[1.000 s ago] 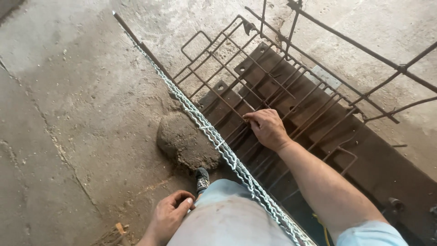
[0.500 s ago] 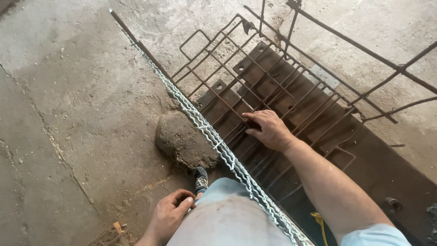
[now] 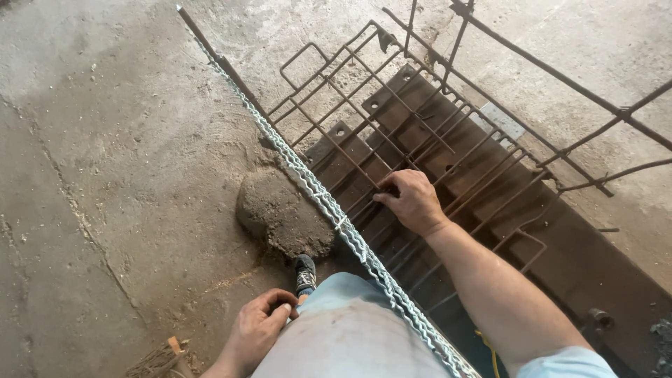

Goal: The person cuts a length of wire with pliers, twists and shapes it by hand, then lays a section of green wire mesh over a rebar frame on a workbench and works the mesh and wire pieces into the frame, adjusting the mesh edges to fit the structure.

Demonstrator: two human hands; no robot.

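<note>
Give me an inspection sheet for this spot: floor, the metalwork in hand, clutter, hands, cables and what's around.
Surface: rough concrete floor, dusty and cracked.
Job's things: rusty rebar stirrups lying in a row over dark steel plates; a long bar wound with pale twisted wire runs diagonally across them.
Clutter: a lump of hardened concrete beside the bar; wood scraps at the bottom edge.
Hands: right hand rests on the stirrups, fingers curled over the bars; left hand sits by the knee, fingers bent, holding nothing that shows.
Cables: a short yellow strand near the right arm, kind unclear.
Surroundings: a dark shoe by the lump; more rebar at upper right.
</note>
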